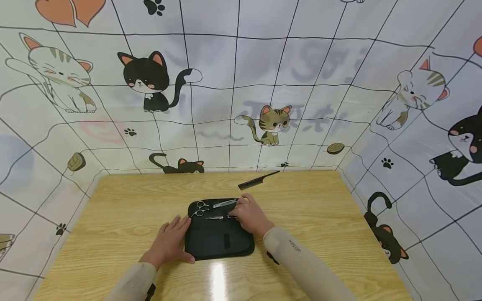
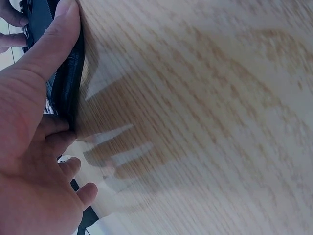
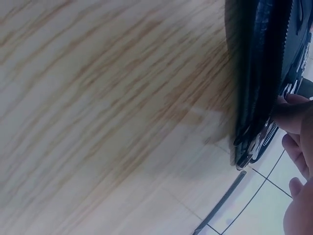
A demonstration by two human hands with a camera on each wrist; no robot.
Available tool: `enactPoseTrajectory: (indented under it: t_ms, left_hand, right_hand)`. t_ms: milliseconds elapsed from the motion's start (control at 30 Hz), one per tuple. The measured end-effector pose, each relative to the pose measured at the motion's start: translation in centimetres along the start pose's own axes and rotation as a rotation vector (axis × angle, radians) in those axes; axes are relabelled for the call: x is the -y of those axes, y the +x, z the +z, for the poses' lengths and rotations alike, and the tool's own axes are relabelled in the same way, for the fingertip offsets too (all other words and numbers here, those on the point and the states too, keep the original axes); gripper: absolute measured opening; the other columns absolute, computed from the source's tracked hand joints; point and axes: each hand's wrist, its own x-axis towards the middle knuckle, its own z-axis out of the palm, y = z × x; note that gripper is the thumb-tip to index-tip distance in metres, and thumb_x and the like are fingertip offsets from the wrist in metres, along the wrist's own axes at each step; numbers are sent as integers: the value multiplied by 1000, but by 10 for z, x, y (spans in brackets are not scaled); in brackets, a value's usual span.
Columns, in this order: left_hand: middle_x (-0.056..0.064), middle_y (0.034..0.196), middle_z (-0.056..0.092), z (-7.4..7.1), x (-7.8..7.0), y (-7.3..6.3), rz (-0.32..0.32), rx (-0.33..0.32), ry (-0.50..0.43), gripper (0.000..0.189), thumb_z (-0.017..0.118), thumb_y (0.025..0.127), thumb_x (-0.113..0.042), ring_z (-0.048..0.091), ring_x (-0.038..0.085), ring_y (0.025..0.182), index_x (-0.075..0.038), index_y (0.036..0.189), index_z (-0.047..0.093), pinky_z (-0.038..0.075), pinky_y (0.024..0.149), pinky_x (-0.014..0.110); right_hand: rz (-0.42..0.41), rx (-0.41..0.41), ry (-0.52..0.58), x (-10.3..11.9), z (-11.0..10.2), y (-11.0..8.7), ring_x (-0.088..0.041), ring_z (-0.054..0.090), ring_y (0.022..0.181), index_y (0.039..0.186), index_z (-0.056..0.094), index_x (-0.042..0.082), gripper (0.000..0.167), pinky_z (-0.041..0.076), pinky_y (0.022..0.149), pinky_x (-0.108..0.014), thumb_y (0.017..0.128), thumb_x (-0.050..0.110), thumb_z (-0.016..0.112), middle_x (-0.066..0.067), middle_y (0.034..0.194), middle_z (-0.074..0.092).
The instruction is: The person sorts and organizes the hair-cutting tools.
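A black zip case (image 1: 214, 238) lies opened flat on the table, its zipper edge showing in the right wrist view. In its upper half, one pair of silver scissors (image 1: 201, 212) has finger loops at the left. A second pair of scissors (image 1: 214, 217) points its blade left, its handle end hidden by my right hand (image 1: 250, 215). The curled fingers and thumb of that hand pinch this handle end. My left hand (image 1: 171, 240) rests along the case's left edge, fingers extended, with the thumb (image 2: 54, 44) against the near corner.
A black tail comb (image 1: 253, 182) lies beyond the case, towards the back of the wooden table (image 1: 124, 200). Behind and at both sides hangs a white sheet (image 1: 214, 104) printed with cats and grid lines.
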Motion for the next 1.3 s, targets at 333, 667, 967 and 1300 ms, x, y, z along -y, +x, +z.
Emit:
enactPoseTrajectory:
  t_ms: [333,667,967,1300]
  left_hand:
    - [12,159,31,2,1,0,9,-8,6,124,85,53,-64,24,39,148,-4,150,35,22,115,63]
    - [11,159,32,1,1,-1,11,-12,6,123,85,54,-64,25,39,147,-5,150,35,23,114,63]
    - [12,159,32,-1,0,-2,5,-7,-10,123,86,54,-62,24,39,147,-4,150,35,22,115,64]
    - [11,159,32,1,1,-1,3,-8,-12,123,86,54,-61,24,39,148,-4,150,35,21,115,63]
  right_hand:
    - [29,-17,29,-15,0,-11,-11,59,106,109,75,33,25,35,111,-42,84,35,75,18,104,74]
    - [84,72,31,-23,-10,-14,-13,60,105,104,77,34,21,37,108,-41,83,34,75,17,96,74]
    - [75,67,42,-21,-2,-13,-12,61,108,104,77,35,24,36,109,-40,81,28,78,17,95,74]
    - [36,77,25,-24,-4,-10,-13,62,114,104,77,36,24,38,108,-42,80,32,76,15,95,76]
